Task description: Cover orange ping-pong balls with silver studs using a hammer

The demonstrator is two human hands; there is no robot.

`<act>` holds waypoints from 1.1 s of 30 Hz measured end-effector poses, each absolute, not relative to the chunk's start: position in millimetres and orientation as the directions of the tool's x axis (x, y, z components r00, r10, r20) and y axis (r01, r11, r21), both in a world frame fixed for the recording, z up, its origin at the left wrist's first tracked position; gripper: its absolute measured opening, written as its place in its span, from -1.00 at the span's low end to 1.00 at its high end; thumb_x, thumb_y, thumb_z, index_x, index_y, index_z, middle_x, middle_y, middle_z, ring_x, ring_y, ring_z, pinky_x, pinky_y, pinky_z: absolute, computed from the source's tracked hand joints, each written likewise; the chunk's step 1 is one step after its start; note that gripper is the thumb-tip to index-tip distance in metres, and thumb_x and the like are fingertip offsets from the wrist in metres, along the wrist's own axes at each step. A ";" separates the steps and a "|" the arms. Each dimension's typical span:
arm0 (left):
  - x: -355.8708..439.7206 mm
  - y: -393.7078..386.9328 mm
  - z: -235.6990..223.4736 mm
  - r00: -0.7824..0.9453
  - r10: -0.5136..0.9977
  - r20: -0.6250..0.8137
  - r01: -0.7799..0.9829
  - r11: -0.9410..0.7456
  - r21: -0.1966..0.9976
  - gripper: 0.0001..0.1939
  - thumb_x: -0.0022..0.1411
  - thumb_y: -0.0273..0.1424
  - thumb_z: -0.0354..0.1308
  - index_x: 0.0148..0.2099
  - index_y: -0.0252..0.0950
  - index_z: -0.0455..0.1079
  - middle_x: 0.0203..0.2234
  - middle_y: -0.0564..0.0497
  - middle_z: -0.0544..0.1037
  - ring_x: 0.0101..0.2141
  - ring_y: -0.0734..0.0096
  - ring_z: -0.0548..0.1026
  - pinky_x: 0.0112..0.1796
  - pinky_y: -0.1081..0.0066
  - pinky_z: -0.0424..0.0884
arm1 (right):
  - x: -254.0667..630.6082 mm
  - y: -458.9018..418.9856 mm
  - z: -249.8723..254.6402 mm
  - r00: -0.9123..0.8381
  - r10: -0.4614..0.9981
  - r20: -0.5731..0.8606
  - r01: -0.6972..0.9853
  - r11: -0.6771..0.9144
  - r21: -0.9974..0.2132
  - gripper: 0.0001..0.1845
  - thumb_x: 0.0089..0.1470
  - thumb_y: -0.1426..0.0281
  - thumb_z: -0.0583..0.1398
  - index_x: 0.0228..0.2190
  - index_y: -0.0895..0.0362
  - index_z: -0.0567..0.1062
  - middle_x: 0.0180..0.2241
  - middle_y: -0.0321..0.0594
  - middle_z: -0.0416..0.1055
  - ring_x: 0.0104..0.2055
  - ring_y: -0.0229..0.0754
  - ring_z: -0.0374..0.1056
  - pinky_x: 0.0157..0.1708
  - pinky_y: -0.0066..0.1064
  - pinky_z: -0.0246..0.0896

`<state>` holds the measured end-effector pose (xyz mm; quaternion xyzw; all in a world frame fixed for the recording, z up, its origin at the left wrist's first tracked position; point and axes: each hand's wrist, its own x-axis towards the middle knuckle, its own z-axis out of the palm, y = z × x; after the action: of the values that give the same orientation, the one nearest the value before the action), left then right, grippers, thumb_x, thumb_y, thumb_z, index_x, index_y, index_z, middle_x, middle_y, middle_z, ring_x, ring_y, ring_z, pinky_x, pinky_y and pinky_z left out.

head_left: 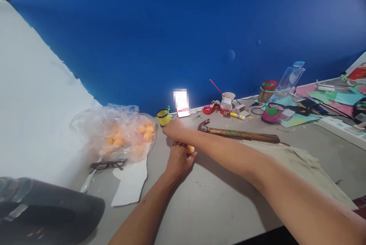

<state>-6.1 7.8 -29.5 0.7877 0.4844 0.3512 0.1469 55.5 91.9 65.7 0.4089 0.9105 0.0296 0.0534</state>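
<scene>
My left hand [180, 158] rests low over the grey table, its fingers curled round a small orange ball [190, 149], only part of which shows. Crossing above it, my right hand [173, 129] is closed beside a small yellow pot [163, 117] with a dark rim and a green bit on top. The fingertips of that hand are mostly hidden, so what they grip cannot be made out. Just behind it a lit phone [183, 104] leans against the blue wall. To the left lies a clear plastic bag [128, 123] with several orange balls inside.
A claw hammer [240, 134] lies behind my right forearm, near a folded beige cloth [297, 168]. Glasses [108, 165], white paper [131, 184] and a dark bottle [51, 210] are at left. Paint pots [225, 108], a pink pot [271, 113] and a power strip [340, 130] stand right.
</scene>
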 end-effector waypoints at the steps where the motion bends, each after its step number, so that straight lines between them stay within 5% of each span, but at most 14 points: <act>1: -6.3 7.6 -29.4 0.290 0.865 0.409 0.677 -0.487 0.551 -0.70 0.11 -0.42 0.32 -0.06 -0.24 0.51 -0.07 -0.24 0.61 0.02 -0.21 0.50 0.08 -0.12 0.35 | 55.5 92.1 66.0 -0.665 0.743 -0.069 0.738 0.669 0.090 -0.73 0.14 0.59 0.21 -0.15 0.21 0.63 -0.12 0.10 0.63 0.03 0.20 0.55 -0.02 0.00 0.45; 11: -4.5 4.0 -21.5 0.353 0.846 0.399 0.741 -0.514 0.433 -0.77 0.16 -0.46 0.30 -0.10 -0.30 0.51 -0.16 -0.18 0.60 -0.04 -0.07 0.52 0.00 0.02 0.42 | 76.1 92.1 79.4 -0.636 0.763 0.117 0.758 0.646 -0.086 -0.72 0.16 0.61 0.17 -0.14 0.20 0.59 -0.07 0.06 0.62 -0.03 0.03 0.55 -0.15 -0.30 0.40; 14: -4.6 3.1 -22.4 0.340 0.856 0.389 0.728 -0.501 0.468 -0.74 0.17 -0.46 0.30 -0.06 -0.32 0.52 -0.18 -0.16 0.58 -0.10 0.01 0.51 -0.02 0.05 0.42 | 103.7 87.8 79.1 -0.489 0.838 0.242 0.628 0.531 -0.568 -0.86 0.22 0.52 0.19 -0.28 0.15 0.57 -0.22 -0.12 0.62 -0.19 -0.12 0.53 -0.20 -0.37 0.38; 17: -4.7 2.2 -22.8 0.341 0.848 0.406 0.700 -0.517 0.493 -0.75 0.18 -0.46 0.29 -0.06 -0.32 0.51 -0.21 -0.13 0.56 -0.12 0.06 0.49 -0.02 0.08 0.40 | 138.6 78.7 65.2 -0.396 0.917 0.039 0.169 0.114 -0.979 -0.93 0.18 0.53 0.24 -0.34 0.17 0.53 -0.47 -0.27 0.51 -0.39 -0.25 0.48 -0.30 -0.41 0.43; 19: -4.3 1.2 -21.7 0.334 0.852 0.404 0.681 -0.514 0.521 -0.77 0.19 -0.44 0.27 -0.07 -0.31 0.51 -0.22 -0.12 0.53 -0.14 0.08 0.48 -0.05 0.10 0.40 | 161.6 72.0 49.6 -0.407 0.910 -0.082 -0.124 -0.144 -0.982 -0.89 0.08 0.50 0.37 -0.35 0.17 0.53 -0.52 -0.32 0.47 -0.45 -0.30 0.44 -0.35 -0.44 0.45; 22: -2.5 -1.0 -18.9 0.290 0.875 0.388 0.627 -0.480 0.613 -0.75 0.20 -0.44 0.22 -0.05 -0.29 0.51 -0.19 -0.10 0.50 -0.14 0.13 0.48 -0.06 0.15 0.41 | 187.7 64.2 25.4 -0.439 0.883 -0.165 -0.325 -0.327 -0.888 -0.67 -0.15 0.49 0.52 -0.36 0.17 0.53 -0.55 -0.33 0.48 -0.48 -0.32 0.44 -0.40 -0.48 0.46; 27: 0.8 -2.2 -13.6 0.180 0.912 0.370 0.489 -0.409 0.770 -0.68 0.17 -0.42 0.17 -0.01 -0.25 0.51 -0.14 -0.08 0.53 -0.13 0.20 0.49 -0.02 0.20 0.40 | 197.6 56.7 9.5 -0.470 0.868 -0.162 -0.389 -0.368 -0.845 -0.55 -0.32 0.51 0.58 -0.36 0.18 0.55 -0.51 -0.31 0.52 -0.45 -0.30 0.49 -0.42 -0.51 0.45; 33: -0.2 -3.6 1.1 0.099 0.992 0.082 0.262 -0.106 0.959 -0.71 0.13 -0.35 0.17 -0.10 -0.25 0.55 -0.39 0.02 0.53 -0.41 0.35 0.42 -0.34 0.36 0.34 | 182.5 46.7 11.0 -0.448 0.880 -0.156 -0.294 -0.310 -0.904 -0.60 -0.28 0.44 0.57 -0.38 0.18 0.56 -0.49 -0.29 0.55 -0.48 -0.32 0.47 -0.48 -0.55 0.36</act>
<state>-0.2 -3.6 1.1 0.6071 0.5161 0.4293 0.4252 182.5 46.7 11.0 0.3409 0.4301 -0.7341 -0.4000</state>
